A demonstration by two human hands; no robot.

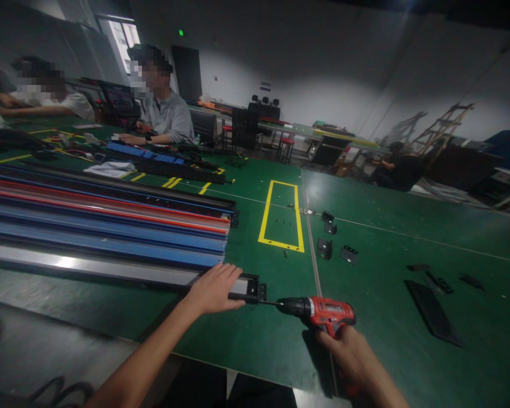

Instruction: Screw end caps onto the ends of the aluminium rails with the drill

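Observation:
My right hand (pixel 352 352) is wrapped around the grip of a red and black cordless drill (pixel 332 310). The drill's long bit (pixel 270 302) points left and meets the end of a long silver and black metal profile (pixel 153 274), at a small black end bracket (pixel 262 292). Over that same profile, near its right end, lies my left hand (pixel 216 290), fingers across the top and thumb along the near side. Behind it, several more long profiles (pixel 187 241) in blue, orange and black lie side by side.
Black brackets (pixel 324 247) and small screws (pixel 285 254) lie near a yellow tape rectangle (pixel 301 226) on the green table (pixel 374 226). A flat black strip (pixel 432 311) is at the right. Across the table sit a person in a grey shirt (pixel 170 116) and others.

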